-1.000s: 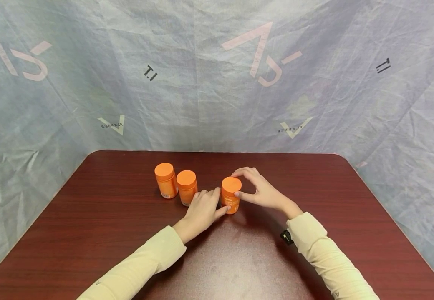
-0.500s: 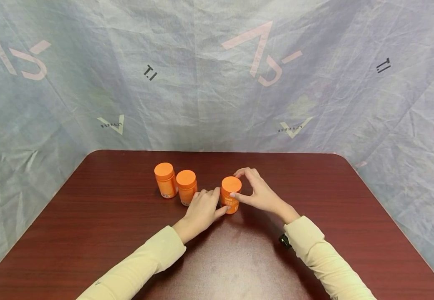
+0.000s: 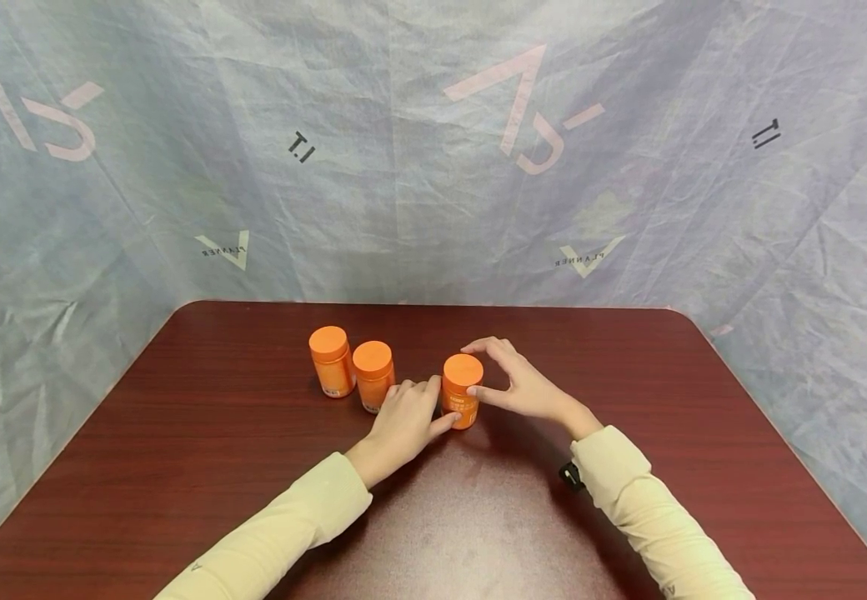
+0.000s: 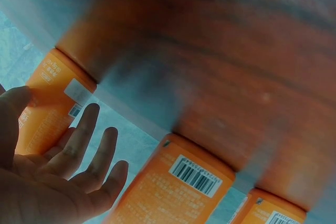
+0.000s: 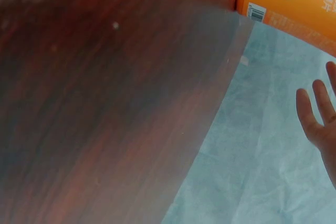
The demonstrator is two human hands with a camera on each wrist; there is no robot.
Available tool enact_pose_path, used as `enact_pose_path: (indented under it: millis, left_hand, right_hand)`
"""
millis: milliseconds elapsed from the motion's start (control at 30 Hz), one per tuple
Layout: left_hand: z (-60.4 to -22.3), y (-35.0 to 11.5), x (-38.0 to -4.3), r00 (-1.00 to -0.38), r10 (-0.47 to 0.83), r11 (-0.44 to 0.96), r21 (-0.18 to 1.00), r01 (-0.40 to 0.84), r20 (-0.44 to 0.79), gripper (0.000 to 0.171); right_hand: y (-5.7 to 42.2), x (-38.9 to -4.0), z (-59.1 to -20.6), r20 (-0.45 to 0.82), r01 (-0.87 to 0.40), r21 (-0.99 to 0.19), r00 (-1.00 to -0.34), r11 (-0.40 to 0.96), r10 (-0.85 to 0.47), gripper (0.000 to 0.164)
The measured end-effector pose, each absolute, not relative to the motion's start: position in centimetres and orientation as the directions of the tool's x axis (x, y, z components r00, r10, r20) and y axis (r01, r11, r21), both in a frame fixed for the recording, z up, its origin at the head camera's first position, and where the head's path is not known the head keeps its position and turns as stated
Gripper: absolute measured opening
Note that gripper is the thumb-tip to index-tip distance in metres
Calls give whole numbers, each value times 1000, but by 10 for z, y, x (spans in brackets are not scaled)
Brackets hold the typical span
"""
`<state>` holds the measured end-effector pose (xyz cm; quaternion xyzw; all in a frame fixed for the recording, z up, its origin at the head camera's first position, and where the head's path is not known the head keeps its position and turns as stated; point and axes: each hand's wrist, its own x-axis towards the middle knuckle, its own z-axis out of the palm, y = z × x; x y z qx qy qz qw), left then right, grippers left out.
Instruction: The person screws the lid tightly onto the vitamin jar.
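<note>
An orange pill bottle [image 3: 463, 404] stands upright on the table between my two hands. My left hand [image 3: 403, 425] holds its lower body, thumb in front. In the left wrist view its other fingers [image 4: 102, 158] spread beside the bottle. My right hand [image 3: 527, 390] pinches the orange lid [image 3: 462, 369] between thumb in front and index finger behind. Its remaining fingers fan out freely in the right wrist view. Close to the left of my left hand stands a second orange bottle [image 3: 373, 379]; a third orange bottle [image 3: 333, 367] is beside that one, slightly farther back.
The dark red wooden table [image 3: 201, 467] has rounded far corners. A grey printed cloth [image 3: 396, 183] hangs behind it and along both sides. A small black device [image 3: 572, 476] sits at my right cuff.
My right thumb has slid left across the front of the lid and then back right, with the index finger shifting too. My left hand and all the bottles stay in place.
</note>
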<state>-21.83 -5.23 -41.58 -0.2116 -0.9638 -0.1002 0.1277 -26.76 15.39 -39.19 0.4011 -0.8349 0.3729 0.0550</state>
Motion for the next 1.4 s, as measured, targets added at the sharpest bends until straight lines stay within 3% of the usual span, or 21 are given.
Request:
enact_pose_path:
  millis: [600,1067,1400]
  left_hand:
    - [-416,-53,-217,-862,387,883,138,448,327,45]
    - [-415,-53,-217,-877,385,888,142,437,289,52]
    - [-413,-52,-217,-880,384,888,150,435,280,54]
  right_hand:
    - [156,-274,-388,369,-739,-595,-599,315,-711,47]
    - [151,-267,-393,358,-647,-630,-732,429,-579,44]
    - [149,-265,-395,381,-640,-633,-747,434,-546,44]
